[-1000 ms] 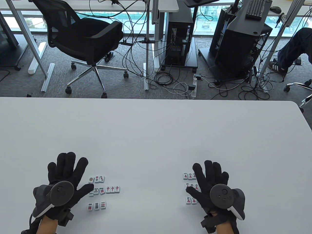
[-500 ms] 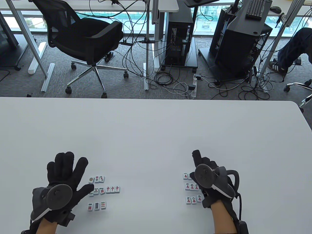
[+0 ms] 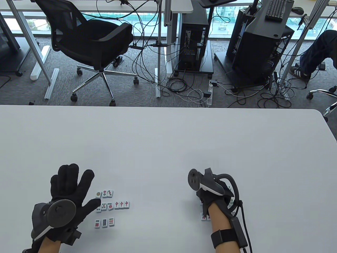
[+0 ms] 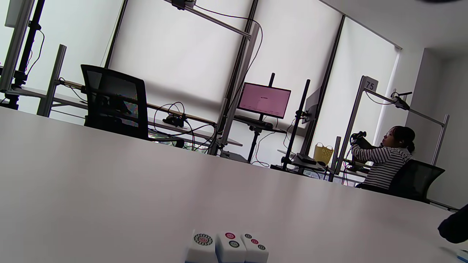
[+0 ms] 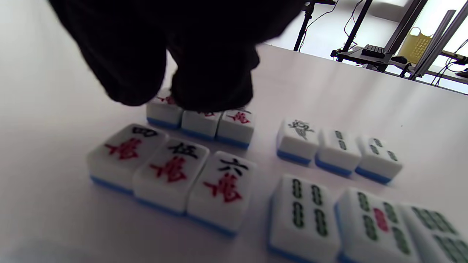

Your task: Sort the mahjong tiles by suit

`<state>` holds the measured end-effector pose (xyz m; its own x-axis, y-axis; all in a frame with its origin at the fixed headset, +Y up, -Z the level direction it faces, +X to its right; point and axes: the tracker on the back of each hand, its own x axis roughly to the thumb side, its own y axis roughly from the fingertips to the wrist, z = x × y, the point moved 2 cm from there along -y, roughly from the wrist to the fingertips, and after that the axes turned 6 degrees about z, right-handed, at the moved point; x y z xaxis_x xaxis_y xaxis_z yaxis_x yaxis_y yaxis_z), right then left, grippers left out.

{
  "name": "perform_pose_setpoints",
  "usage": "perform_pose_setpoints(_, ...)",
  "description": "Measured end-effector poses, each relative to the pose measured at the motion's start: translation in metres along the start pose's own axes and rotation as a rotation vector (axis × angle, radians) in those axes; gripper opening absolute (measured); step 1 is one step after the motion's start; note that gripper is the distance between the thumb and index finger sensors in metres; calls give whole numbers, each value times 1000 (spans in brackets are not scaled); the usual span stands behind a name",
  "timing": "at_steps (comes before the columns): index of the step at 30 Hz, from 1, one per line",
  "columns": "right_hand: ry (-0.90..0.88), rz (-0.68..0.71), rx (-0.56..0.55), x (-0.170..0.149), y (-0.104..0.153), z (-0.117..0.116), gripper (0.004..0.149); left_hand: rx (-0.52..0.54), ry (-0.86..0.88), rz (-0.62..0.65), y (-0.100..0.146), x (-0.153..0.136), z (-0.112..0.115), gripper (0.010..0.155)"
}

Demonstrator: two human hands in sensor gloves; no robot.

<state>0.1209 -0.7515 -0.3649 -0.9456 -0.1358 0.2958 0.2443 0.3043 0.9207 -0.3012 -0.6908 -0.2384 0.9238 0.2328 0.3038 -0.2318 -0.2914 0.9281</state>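
Two gloved hands at a big white table [image 3: 168, 142] with small mahjong tiles near its front edge.

The table is wide and plain, with lots of bare top behind the tiles, and its far edge meets a grey carpet with a black chair [image 3: 89, 44] and many cables [image 3: 184, 89]. The left hand [image 3: 69, 189] lies flat with fingers spread wide, its thumb touching the dot tiles [image 3: 109, 208] laid in three short rows. The right hand [image 3: 213, 193] is turned on its side over the other tiles. Its fingertips [image 5: 212, 87] press on the far row of red character tiles [image 5: 199, 122]. Green bamboo tiles [image 5: 338, 149] sit just beside them.
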Motion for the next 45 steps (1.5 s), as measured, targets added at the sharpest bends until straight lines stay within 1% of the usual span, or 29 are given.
perform_pose_setpoints(6, 40, -24, 31, 4, -8, -7, 55, -6, 3, 2, 0, 1, -1, 87)
perform_pose_setpoints(10, 62, -30, 21, 9, -11, -9, 54, -11, 13, 0, -1, 1, 0, 87)
perform_pose_setpoints(14, 54, -24, 39, 11, -14, -9, 54, -24, 9, -3, -1, 1, 2, 87)
perform_pose_setpoints(17, 66, 13, 42, 17, -16, -5, 54, -27, 7, 1, -1, 2, 2, 87)
perform_pose_setpoints(18, 58, 32, 14, 22, -16, -1, 55, -28, 7, 2, -1, 2, 2, 87)
perform_pose_setpoints(20, -2, 108, -99, 41, -14, 11, 57, -35, 7, 1, -2, 2, 4, 86)
perform_pose_setpoints(22, -65, 176, -141, 62, -14, 20, 58, -45, 9, -2, -2, 2, 6, 86)
perform_pose_setpoints(24, -82, 232, -143, 86, -17, 24, 58, -54, 12, -2, -3, 2, 8, 86)
perform_pose_setpoints(27, -40, 295, -127, 117, -22, 25, 57, -62, 13, 4, -3, 4, 9, 86)
perform_pose_setpoints(32, -44, 321, -94, 144, -30, 18, 56, -57, 8, 6, -3, 5, 9, 86)
perform_pose_setpoints(34, -34, 320, -68, 147, -33, 14, 55, -64, 3, 2, -4, 5, 10, 86)
perform_pose_setpoints(36, -26, 321, -95, 147, -32, 14, 55, -67, 3, 2, -4, 5, 10, 86)
perform_pose_setpoints(39, 2, 317, -87, 143, -26, 16, 58, -70, 3, 0, -4, 5, 10, 86)
perform_pose_setpoints(41, -29, 317, -94, 134, -20, 22, 63, -67, 4, -4, -4, 5, 9, 86)
perform_pose_setpoints(43, -89, 301, -124, 117, -15, 29, 65, -62, 10, -9, -3, 4, 9, 86)
perform_pose_setpoints(45, -117, 246, -142, 93, -10, 36, 65, -59, 18, -13, -3, 3, 8, 86)
